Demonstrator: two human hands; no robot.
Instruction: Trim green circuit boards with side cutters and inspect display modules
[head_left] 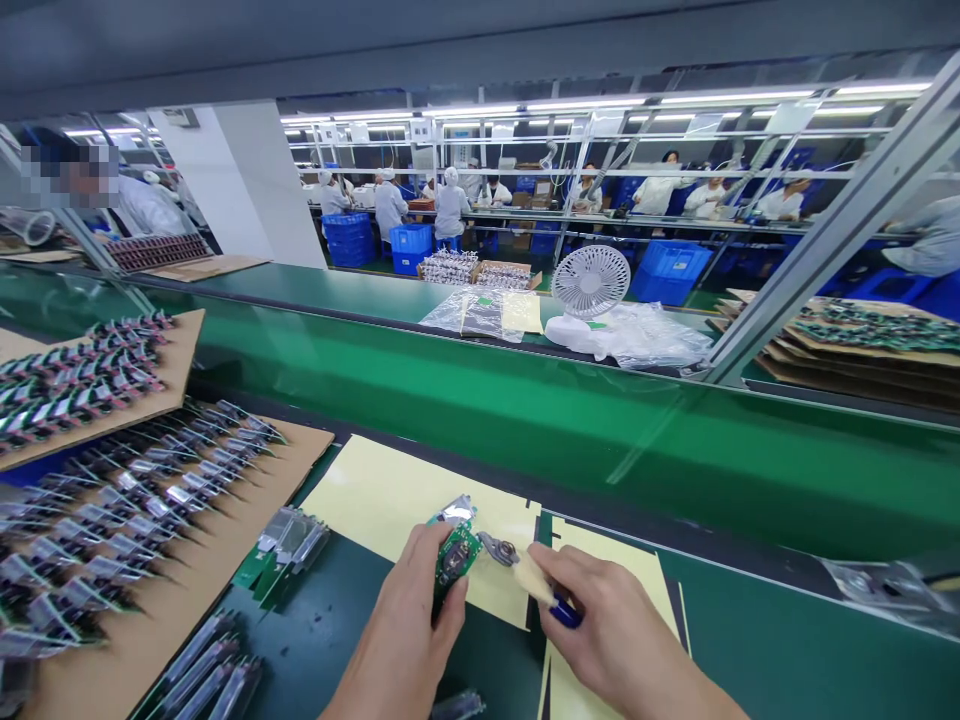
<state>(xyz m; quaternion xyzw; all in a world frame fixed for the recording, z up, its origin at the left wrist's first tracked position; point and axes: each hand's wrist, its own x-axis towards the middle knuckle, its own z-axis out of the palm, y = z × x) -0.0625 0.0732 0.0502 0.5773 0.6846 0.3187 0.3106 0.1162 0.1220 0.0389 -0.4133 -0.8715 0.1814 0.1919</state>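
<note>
A green circuit board with a silvery part at its far end is gripped between the thumb and fingers of my left hand. My right hand is closed around pliers, whose grey metal jaws point at the board; a cream and blue handle shows at the fingers. Whether the jaws touch the board cannot be made out. Beneath both hands lie yellow sheets on the green table. Left of my left hand are a small pile of boards with silvery parts and several long silvery pieces.
Cardboard trays full of wired parts fill the left side. A green belt runs across beyond the table. Past it stand a white fan, plastic bags and stacked cardboard. A plastic bag lies right. People work in the background.
</note>
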